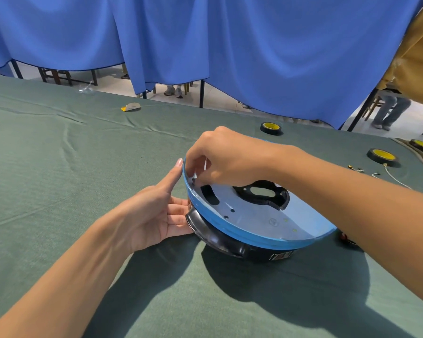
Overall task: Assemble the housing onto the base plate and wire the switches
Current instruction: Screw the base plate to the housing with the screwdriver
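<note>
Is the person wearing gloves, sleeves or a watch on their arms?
No. The left hand and right hand are both bare: no gloves, and no rings that show. Both forearms are bare too, with no sleeves, watch or bracelet in view. The left forefinger's nail is longish.

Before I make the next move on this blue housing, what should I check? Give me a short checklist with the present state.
1. Housing steadied by left hand, straight fingers on its side: ok.
2. Base plate lies inside the housing: ok.
3. Right hand holds a part at the rim: cannot tell.
4. Loose wires lie on the table, right of the housing: ok.
5. Switches wired: cannot tell.
</note>
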The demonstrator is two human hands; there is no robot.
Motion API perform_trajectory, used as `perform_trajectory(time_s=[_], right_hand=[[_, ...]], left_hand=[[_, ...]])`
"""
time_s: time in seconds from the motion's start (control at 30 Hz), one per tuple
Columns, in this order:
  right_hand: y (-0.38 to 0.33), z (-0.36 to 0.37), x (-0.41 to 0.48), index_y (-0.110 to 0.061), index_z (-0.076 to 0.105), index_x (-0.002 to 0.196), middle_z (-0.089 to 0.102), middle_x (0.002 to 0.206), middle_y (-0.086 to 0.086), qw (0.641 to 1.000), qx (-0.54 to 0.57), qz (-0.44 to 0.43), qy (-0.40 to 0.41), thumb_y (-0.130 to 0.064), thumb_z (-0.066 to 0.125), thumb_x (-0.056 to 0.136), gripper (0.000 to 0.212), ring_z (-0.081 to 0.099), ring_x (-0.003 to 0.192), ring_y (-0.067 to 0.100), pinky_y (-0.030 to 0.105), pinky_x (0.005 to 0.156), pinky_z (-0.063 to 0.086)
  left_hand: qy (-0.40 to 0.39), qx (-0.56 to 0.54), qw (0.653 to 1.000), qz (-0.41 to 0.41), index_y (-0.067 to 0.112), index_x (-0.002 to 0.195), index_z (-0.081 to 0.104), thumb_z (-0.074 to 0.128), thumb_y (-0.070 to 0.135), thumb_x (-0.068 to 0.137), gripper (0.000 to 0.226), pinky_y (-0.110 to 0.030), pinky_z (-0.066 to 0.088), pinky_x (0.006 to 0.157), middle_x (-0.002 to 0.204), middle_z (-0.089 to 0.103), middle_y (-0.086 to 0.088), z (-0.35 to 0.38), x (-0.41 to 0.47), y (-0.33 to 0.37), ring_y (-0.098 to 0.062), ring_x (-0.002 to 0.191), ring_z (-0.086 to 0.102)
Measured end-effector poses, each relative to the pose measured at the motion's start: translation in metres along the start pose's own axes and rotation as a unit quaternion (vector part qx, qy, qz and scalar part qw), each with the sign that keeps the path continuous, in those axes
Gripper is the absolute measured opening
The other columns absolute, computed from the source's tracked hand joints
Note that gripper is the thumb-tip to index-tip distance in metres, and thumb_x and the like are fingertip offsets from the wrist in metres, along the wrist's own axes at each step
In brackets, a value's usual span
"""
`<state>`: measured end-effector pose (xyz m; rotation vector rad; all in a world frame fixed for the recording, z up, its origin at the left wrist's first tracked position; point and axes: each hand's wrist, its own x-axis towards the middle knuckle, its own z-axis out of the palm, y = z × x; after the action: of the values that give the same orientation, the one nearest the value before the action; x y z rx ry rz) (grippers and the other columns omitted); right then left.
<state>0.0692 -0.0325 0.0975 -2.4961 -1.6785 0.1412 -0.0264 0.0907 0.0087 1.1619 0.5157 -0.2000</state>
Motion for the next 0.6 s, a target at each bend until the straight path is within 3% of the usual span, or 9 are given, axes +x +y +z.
perform_trajectory(time_s=[0.1, 0.2, 0.33, 0.43, 0.6], right_hand=[[-0.0019, 0.0033, 0.0013, -0.028, 0.071, 0.08, 0.067, 0.076, -0.007, 1.0, -0.006, 0.001, 0.014, -0.018, 0.069, 0.085, 0.012, 0.063, 0.075, 0.014, 0.037, 0.071, 0.056], [-0.0026, 0.0059, 0.0031, -0.022, 0.066, 0.073, 0.063, 0.072, -0.001, 0.999, -0.031, 0.009, 0.022, -0.03, 0.065, 0.089, 0.018, 0.061, 0.071, 0.021, 0.041, 0.067, 0.055], [-0.0015, 0.0002, -0.0005, -0.03, 0.067, 0.078, 0.065, 0.075, -0.01, 1.0, -0.003, 0.002, -0.001, -0.027, 0.07, 0.085, 0.008, 0.059, 0.075, 0.011, 0.033, 0.069, 0.053], [-0.0003, 0.0041, 0.0008, -0.026, 0.068, 0.079, 0.064, 0.077, -0.007, 1.0, -0.017, 0.003, 0.006, -0.018, 0.068, 0.086, 0.011, 0.062, 0.076, 0.015, 0.036, 0.069, 0.056], [-0.0021, 0.0091, 0.003, -0.021, 0.062, 0.074, 0.058, 0.071, -0.001, 0.998, -0.043, 0.012, 0.033, -0.027, 0.064, 0.09, 0.017, 0.06, 0.069, 0.023, 0.042, 0.063, 0.055]], left_hand=[[0.008, 0.005, 1.0, -0.001, -0.003, 0.092, 0.066, 0.063, 0.074, 0.068, 0.081, -0.031, 0.058, 0.057, 0.08, 0.061, -0.018, 0.0006, -0.0009, 0.0005, -0.023, 0.062, 0.056], [0.013, 0.005, 1.0, -0.004, -0.004, 0.101, 0.064, 0.062, 0.074, 0.07, 0.084, -0.031, 0.058, 0.056, 0.092, 0.06, -0.021, 0.0011, -0.002, 0.0011, -0.025, 0.068, 0.057], [0.009, 0.004, 1.0, -0.004, -0.008, 0.113, 0.063, 0.061, 0.073, 0.072, 0.091, -0.031, 0.058, 0.056, 0.096, 0.061, -0.022, 0.0016, -0.0021, 0.0011, -0.025, 0.069, 0.059], [0.011, 0.003, 1.0, -0.003, -0.008, 0.113, 0.062, 0.061, 0.072, 0.072, 0.09, -0.032, 0.058, 0.057, 0.095, 0.06, -0.022, 0.0021, -0.0018, 0.0012, -0.025, 0.067, 0.06], [0.005, -0.004, 1.0, -0.004, -0.008, 0.107, 0.065, 0.062, 0.072, 0.07, 0.089, -0.032, 0.058, 0.058, 0.093, 0.064, -0.022, 0.0006, -0.0015, 0.0006, -0.026, 0.066, 0.064]])
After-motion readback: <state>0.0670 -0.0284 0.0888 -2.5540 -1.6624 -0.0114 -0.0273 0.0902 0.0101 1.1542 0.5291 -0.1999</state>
